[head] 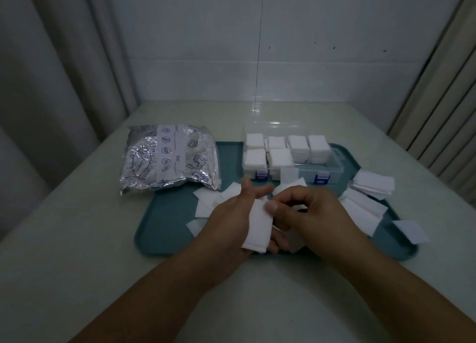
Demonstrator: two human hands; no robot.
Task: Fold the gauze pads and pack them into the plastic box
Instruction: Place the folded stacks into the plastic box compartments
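My left hand (pixel 231 221) holds a folded white gauze pad (pixel 258 226) in its palm over the front of the teal tray (pixel 159 229). My right hand (pixel 316 214) pinches the pad's upper right edge with thumb and curled fingers. The clear plastic box (pixel 334 167) stands open at the tray's back, with stacks of folded gauze (pixel 298 148) in its left and middle compartments. Loose flat gauze pads (pixel 206 203) lie on the tray left of my hands, and more loose gauze pads (pixel 365 206) lie to the right.
A silvery printed bag (pixel 170 157) lies at the tray's back left corner, partly on the pale table (pixel 77 239). A stack of gauze sheets (pixel 373 185) sits on the tray's right rim. Curtains hang left and right; a wall stands behind.
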